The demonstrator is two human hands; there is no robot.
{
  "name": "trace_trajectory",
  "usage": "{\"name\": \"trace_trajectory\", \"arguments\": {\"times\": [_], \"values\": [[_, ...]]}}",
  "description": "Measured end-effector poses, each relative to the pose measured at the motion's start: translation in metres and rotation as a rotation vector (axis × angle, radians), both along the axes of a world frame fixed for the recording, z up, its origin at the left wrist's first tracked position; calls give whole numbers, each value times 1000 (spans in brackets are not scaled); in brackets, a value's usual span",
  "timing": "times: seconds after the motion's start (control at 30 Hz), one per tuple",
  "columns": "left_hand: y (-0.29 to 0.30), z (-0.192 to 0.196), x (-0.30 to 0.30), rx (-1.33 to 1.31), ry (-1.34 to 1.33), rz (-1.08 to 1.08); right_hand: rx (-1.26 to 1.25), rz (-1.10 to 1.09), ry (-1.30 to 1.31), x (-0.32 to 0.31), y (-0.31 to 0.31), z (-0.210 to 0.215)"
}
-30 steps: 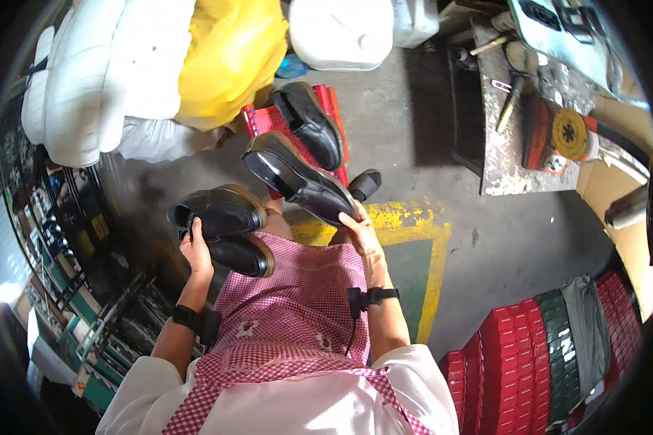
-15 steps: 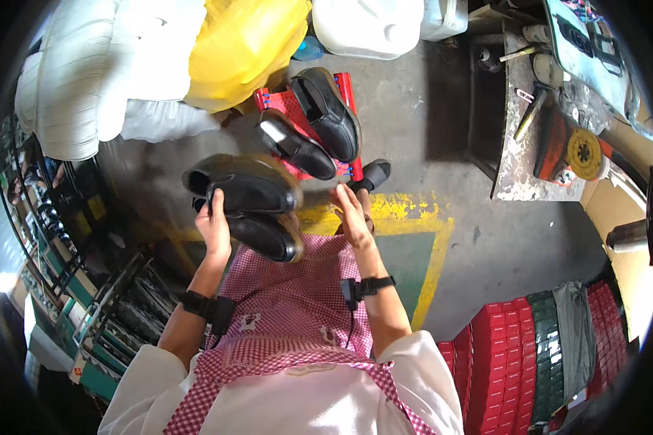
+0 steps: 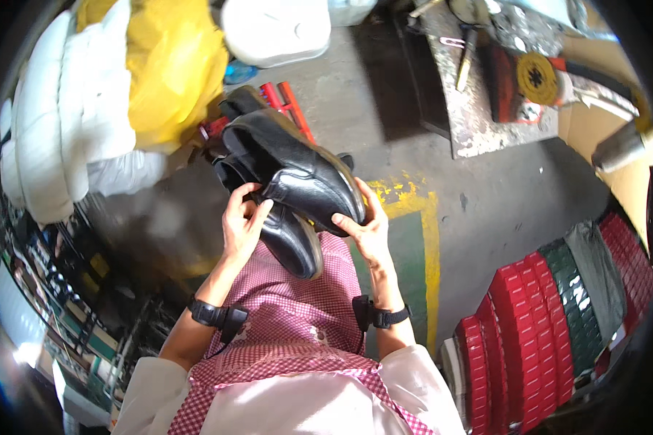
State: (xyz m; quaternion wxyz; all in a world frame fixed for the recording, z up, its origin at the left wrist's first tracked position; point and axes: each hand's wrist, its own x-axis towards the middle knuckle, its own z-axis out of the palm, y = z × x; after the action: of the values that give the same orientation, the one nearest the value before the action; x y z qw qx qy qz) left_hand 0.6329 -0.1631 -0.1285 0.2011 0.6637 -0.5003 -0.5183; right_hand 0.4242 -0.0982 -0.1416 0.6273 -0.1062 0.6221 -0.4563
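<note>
Two black leather shoes are up in front of my apron, one above the other, toes pointing toward me and to the right. The toe of the upper shoe (image 3: pixel 308 177) sits in my right hand (image 3: pixel 370 230), thumb on top and fingers round the sole edge. My left hand (image 3: pixel 243 221) is closed, thumb and fingers pinching at the side of the pair, near the opening of the lower shoe (image 3: pixel 290 243). Another dark shoe (image 3: pixel 242 101) shows partly behind them, by a red frame (image 3: pixel 294 109); the held pair hides much of both.
White bundles (image 3: pixel 72 109), a yellow sack (image 3: pixel 170 65) and a white jug (image 3: pixel 276 29) stand at the far left and centre. A worn workbench (image 3: pixel 471 134) with tools is at far right. Stacked red boxes (image 3: pixel 519 319) and green ones (image 3: pixel 573 312) fill the near right.
My right hand, open and apart from the shoes before, now grips the upper shoe's toe. The pair has swung rightward and tilted, and my view has turned.
</note>
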Motion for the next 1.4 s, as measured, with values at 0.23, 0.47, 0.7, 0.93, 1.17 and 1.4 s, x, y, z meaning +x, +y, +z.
{"name": "trace_trajectory", "arguments": {"times": [0.23,0.47,0.7,0.93,1.17,1.4], "values": [[4,2,-53,91,31,-183,2,-337,545,-95,38,22],[17,-19,-66,92,103,-83,58,-621,969,-173,60,41],[17,-26,-80,94,98,-106,196,-793,1329,-244,61,42],[24,-37,-81,70,61,-173,400,-802,1555,-309,44,43],[28,-38,-93,81,68,-167,366,-802,1694,-355,13,50],[30,-47,-88,65,82,-165,315,-852,1744,-383,-2,54]]}}
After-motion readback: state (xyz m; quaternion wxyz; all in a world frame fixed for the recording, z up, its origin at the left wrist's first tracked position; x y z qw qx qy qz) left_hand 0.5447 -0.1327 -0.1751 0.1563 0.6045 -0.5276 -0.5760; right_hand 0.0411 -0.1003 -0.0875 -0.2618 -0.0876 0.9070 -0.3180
